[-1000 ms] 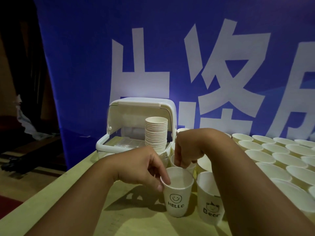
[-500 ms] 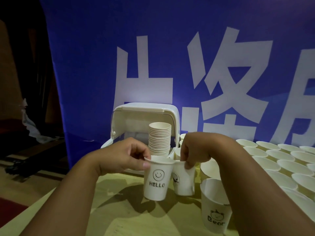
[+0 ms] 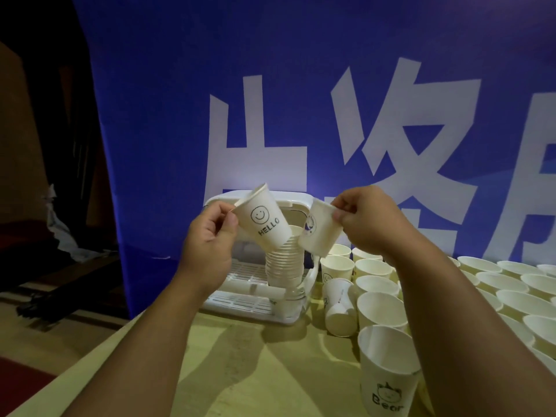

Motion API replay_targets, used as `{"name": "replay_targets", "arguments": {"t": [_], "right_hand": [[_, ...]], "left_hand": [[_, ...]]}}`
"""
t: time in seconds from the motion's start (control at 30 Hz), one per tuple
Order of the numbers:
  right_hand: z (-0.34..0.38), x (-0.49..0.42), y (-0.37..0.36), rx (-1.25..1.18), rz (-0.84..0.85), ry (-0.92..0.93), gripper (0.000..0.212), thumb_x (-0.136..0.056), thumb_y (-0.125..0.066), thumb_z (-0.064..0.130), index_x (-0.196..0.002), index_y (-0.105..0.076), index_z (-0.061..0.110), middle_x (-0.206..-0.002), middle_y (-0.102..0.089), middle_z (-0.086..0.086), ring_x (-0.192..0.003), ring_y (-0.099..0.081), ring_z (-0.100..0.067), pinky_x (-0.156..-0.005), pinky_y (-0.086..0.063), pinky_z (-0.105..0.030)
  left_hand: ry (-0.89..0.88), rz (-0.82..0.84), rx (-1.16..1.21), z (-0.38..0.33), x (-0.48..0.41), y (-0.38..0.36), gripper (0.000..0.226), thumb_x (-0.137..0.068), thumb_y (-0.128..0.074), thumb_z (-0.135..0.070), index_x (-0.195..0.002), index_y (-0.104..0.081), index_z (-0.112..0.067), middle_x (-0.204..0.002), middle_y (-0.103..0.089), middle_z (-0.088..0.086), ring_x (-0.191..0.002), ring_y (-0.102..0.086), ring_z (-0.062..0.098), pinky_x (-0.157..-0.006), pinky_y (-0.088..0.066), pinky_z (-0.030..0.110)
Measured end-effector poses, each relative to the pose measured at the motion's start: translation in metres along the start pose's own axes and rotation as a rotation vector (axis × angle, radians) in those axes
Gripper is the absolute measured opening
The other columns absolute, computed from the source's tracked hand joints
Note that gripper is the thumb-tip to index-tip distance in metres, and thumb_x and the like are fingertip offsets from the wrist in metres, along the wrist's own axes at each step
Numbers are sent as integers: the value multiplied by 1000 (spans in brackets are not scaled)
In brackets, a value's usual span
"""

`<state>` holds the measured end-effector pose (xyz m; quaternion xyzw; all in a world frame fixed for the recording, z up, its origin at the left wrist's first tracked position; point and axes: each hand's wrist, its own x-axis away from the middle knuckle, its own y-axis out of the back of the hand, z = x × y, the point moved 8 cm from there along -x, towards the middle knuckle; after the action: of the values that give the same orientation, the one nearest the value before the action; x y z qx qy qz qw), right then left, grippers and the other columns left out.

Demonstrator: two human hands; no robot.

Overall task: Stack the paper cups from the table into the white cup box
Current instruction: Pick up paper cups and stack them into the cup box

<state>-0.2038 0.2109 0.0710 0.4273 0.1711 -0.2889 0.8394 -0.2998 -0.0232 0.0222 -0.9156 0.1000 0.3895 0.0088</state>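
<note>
The left hand [image 3: 210,236] is pinching a "HELLO" cup [image 3: 264,221] by its rim above the stack [image 3: 284,263] already standing in the box [image 3: 240,302]. The right hand [image 3: 367,224] is gripping a second cup [image 3: 319,233] alongside. Farther right, many cups [image 3: 508,284] are waiting on the surface [image 3: 255,365], so most work remains.

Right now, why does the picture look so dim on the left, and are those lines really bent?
Head view: light falls on the blue banner and table, leaving the left room dark; both arms cast soft shadows on the tabletop; the wide lens bows the banner's left edge; the HELLO cup reads sharp, while the right hand's cup print is slightly blurred.
</note>
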Motion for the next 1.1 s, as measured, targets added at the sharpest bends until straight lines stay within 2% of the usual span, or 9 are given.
{"name": "replay_targets", "arguments": {"t": [0.03, 0.1, 0.2, 0.33, 0.63, 0.77, 0.93, 1.03, 1.1], "right_hand": [[0, -1, 4, -28, -58, -10, 13, -97, -60, 19, -107, -68, 20, -102, -66, -3, -84, -60, -18, -70, -49, -31], [-1, -3, 11, -69, -157, -32, 17, -97, -61, 18, -112, -68, 19, -109, -64, -3, -91, -57, -19, -74, -45, -31], [-1, -1, 19, -88, -251, -48, 24, -96, -62, 17, -119, -66, 18, -117, -64, -5, -96, -54, -18, -75, -44, -29], [0, 3, 27, -107, -327, -37, 26, -97, -60, 17, -123, -64, 16, -123, -63, -6, -96, -51, -15, -78, -43, -27], [16, 9, 30, -172, -431, 66, 20, -99, -57, 19, -117, -66, 16, -100, -53, 8, -91, -51, -13, -75, -38, -19], [25, 9, 21, -142, -401, 113, 21, -99, -58, 18, -118, -66, 17, -104, -53, 8, -94, -50, -11, -75, -36, -16], [31, 4, 2, 23, -294, 158, 22, -97, -59, 12, -114, -70, 18, -113, -64, 0, -93, -51, -13, -77, -39, -22], [36, 4, -11, 141, -209, 202, 20, -96, -59, 8, -108, -72, 17, -116, -61, -2, -94, -50, -12, -77, -38, -21], [39, 7, -19, 169, -157, 223, 23, -96, -58, 5, -110, -73, 18, -128, -54, 0, -104, -49, -13, -81, -36, -20]], "left_hand": [[-38, -40, -42, -1, 0, -1, 16, -101, -49, -31, -94, -62, -25, -101, -64, 10, -95, -63, 36, -77, -57, 59], [-119, -124, -163, -5, 0, -5, 14, -101, -48, -34, -97, -60, -27, -105, -62, 3, -96, -61, 28, -72, -56, 44], [-222, -219, -350, -12, -1, -14, 12, -106, -50, -21, -103, -62, -21, -107, -59, 1, -95, -56, 20, -73, -43, 21], [-226, -178, -506, -7, -4, -34, 15, -106, -50, -19, -102, -63, -15, -105, -51, -8, -95, -46, 6, -74, -40, 16], [-139, 44, -772, -5, -5, -63, 20, -99, -55, -6, -115, -58, -15, -133, -48, 8, -116, -50, 28, -87, -52, 39], [-40, 258, -859, 17, -4, -71, 27, -95, -50, 3, -116, -58, -11, -131, -51, 12, -115, -55, 32, -92, -48, 38], [51, 243, -585, 18, 5, -66, 17, -106, -47, -34, -123, -46, -28, -123, -57, -7, -107, -57, 11, -93, -53, 39], [91, 197, -422, 21, 7, -65, 47, -102, -59, -31, -135, -26, -36, -135, -53, -10, -119, -58, 14, -101, -53, 44], [92, 183, -376, 21, 9, -66, 69, -100, -63, -29, -141, -12, -47, -144, -51, -7, -122, -59, 15, -103, -53, 46]]}}
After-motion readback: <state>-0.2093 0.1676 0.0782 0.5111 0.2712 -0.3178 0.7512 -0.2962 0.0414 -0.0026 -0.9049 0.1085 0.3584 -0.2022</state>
